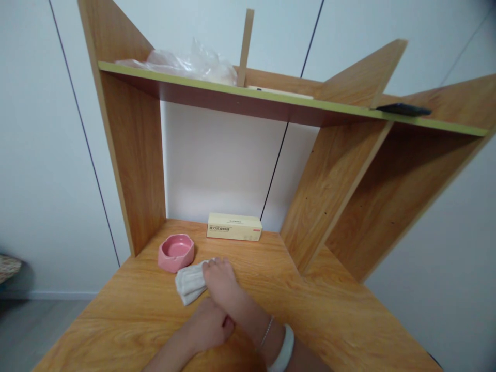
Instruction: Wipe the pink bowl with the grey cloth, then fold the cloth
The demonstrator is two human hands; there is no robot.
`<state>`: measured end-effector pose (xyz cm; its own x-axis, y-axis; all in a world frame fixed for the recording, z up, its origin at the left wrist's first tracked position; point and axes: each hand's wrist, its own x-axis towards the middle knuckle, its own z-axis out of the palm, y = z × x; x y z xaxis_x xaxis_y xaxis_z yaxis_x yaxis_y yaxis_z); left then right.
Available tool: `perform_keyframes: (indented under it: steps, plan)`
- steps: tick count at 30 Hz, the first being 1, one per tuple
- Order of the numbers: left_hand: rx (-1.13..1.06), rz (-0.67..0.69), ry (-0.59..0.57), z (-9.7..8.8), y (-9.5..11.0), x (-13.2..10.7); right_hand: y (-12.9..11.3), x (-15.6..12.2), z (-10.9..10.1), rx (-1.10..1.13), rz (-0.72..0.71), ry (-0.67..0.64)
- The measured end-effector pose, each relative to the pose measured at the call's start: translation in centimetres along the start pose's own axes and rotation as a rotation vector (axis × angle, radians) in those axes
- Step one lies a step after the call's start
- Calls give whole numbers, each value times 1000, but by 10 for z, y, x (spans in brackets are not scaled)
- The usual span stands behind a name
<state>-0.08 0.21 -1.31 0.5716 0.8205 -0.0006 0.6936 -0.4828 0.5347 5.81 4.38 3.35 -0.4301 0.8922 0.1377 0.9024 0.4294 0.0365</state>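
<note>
Pale walls back a wooden surface (349, 320) with a shelf unit. At the left sits a pink bowl (175, 251), and just beside it lies a folded white cloth (188, 285). The left hand (209, 328) is loosely clenched under the right forearm. The right hand (220, 279) presses palm-down on the cloth, fingers curled over it. Behind stands a cream box (234, 227).

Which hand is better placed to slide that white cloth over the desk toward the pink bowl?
Right, probably. The right hand rests on top of the white cloth, which lies just beside the pink bowl. The left hand is curled nearer the body, by the right forearm, off the cloth.
</note>
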Motion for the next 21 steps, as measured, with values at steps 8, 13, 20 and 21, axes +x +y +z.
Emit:
perform_keyframes:
  steps: [8, 13, 20, 21]
  plan:
    - [82, -91, 165, -15, 3, 0, 132, -60, -5, -146, 418, -3]
    - [86, -380, 747, -56, -33, -1, 157, -88, 4, -75, 455, -7]
    - [-76, -743, 897, -79, -107, -5, 166, -89, 21, 213, 402, 99]
    - [-104, -759, 871, -76, -113, -5, 169, -88, 23, 291, 409, 143]
